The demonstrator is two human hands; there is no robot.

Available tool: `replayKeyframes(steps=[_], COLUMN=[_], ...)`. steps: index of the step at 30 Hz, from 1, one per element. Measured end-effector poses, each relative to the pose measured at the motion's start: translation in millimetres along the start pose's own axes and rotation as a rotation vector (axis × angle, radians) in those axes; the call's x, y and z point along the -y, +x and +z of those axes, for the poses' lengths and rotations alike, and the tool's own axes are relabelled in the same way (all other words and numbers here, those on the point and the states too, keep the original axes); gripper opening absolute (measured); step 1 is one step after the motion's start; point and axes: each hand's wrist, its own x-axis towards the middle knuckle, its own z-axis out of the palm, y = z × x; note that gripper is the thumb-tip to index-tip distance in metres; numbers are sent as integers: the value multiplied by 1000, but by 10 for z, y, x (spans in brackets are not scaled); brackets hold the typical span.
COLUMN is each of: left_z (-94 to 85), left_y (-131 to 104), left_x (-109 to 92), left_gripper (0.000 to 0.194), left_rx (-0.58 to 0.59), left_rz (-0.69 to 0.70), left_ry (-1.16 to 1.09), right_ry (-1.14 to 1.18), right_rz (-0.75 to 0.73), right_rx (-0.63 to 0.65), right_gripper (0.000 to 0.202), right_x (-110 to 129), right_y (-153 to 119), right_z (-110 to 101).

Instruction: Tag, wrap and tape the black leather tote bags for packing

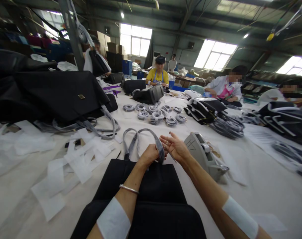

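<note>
A black bag (151, 189) lies in front of me, with two looped handles (133, 141) in grey wrapping at its far edge. My left hand (151, 155) is closed round the base of the right-hand handle, its fingertips partly hidden. Just right of it, my right hand (174, 147) has its fingers spread, palm turned up, and a thin light loop lies at its fingers. A grey tape dispenser (203, 152) stands to the right of my right hand.
White paper pieces (81, 159) and a large black bag (58, 93) lie left. Coiled wrapped straps (157, 116) lie beyond the handles. Stacked black pieces (205, 109) are at right. Several people work around the table, one in yellow (157, 76).
</note>
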Motion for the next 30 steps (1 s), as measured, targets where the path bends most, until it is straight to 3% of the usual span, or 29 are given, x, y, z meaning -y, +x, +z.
replayKeyframes(steps=[6, 12, 16, 20, 26, 30], left_z=[-35, -66, -73, -88, -96, -75], left_y=[53, 78, 101, 113, 146, 167], left_x=[49, 81, 112, 139, 184, 186], left_gripper=[39, 39, 45, 40, 5, 9], left_rx=[-36, -39, -63, -147, -180, -150], left_rz=[12, 28, 21, 16, -85, -147], left_ry=[-60, -120, -192, -213, -68, 34], right_ry=[-64, -408, -486, -525, -471, -498], right_rz=[-83, -143, -95, -72, 16, -13], right_rx=[11, 177, 278, 260, 230, 142], right_gripper=[95, 110, 117, 111, 93, 88], right_x=[-113, -138, -144, -172, -107, -26], right_y=[-3, -132, -192, -204, -174, -151], right_z=[15, -143, -268, -323, -508, -673])
